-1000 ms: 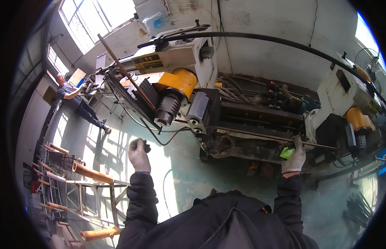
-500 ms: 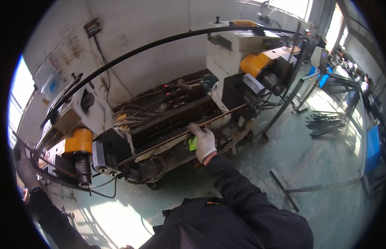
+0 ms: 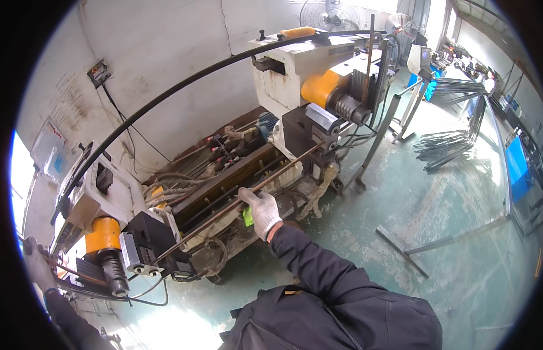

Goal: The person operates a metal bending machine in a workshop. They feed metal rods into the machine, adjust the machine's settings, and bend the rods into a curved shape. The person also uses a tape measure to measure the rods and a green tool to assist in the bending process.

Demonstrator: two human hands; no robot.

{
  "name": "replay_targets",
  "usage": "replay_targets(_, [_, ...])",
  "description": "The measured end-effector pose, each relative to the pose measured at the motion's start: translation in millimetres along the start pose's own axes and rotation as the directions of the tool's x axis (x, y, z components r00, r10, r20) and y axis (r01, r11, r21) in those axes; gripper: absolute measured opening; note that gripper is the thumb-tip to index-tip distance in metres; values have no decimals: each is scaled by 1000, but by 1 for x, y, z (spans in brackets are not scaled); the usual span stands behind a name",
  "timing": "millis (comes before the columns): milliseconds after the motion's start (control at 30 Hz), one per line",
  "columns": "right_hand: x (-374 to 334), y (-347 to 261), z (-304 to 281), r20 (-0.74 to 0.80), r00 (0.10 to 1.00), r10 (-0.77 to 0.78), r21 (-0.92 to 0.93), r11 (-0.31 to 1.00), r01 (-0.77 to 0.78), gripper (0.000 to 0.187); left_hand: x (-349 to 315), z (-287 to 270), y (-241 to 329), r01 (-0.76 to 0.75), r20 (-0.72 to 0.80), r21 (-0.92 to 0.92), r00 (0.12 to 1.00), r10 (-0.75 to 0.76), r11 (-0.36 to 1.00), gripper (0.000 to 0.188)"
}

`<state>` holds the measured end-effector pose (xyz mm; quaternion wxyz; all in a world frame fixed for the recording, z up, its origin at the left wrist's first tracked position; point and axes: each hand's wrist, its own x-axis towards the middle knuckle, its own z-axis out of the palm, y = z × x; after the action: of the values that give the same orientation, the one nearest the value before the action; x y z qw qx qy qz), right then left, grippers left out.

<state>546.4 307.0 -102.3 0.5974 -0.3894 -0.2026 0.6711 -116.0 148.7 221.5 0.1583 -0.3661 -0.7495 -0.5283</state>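
My right hand (image 3: 261,214), in a pale knitted glove, has its fingers closed round the middle of a long thin brown metal rod (image 3: 216,220). The rod spans the machine (image 3: 270,67) at a slant, its ends at the dark blocks of the two heads. A bright yellow-green patch (image 3: 248,216) shows below that hand's fingers. My gloved left hand (image 3: 39,265) is at the far left rim, beside the left head and close to several thin rods (image 3: 87,275). Its fingers are dim and partly hidden, so its grip is unclear.
A long black hose (image 3: 192,79) arches over both heads, which carry yellow cylinders (image 3: 102,234). Cables (image 3: 166,296) hang below the left head. Bundles of dark rods (image 3: 444,149) lie on a rack at right. A metal bar frame (image 3: 403,251) stands low on the green floor.
The view has shifted, so the machine sits further left and its right head shows more fully. My right hand still holds the rod; my left hand stays by the left head.
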Motion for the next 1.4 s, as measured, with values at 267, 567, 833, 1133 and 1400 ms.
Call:
replay_targets(267, [5,5,-3,19,1000,13,52,999,-14,28,-9,1,13,23,-6,79,1000,-23,997,38])
replay_targets(567, [4,2,-3,10,1000,17,37,999,-18,28,-3,3,7,29,6,52,1000,-29,998,41])
replay_targets(833, [7,8,-3,-43,998,52,39,998,-50,31,8,-6,-5,-33,-18,113,999,35,993,41])
replay_targets(1133, [11,12,-10,6,999,34,-22,999,-34,32,2,-23,-24,50,22,180,998,-54,982,46])
replay_targets(1400, [11,25,-22,-35,994,105,3,994,-105,33,5,-20,-33,-43,52,301,998,28,953,54])
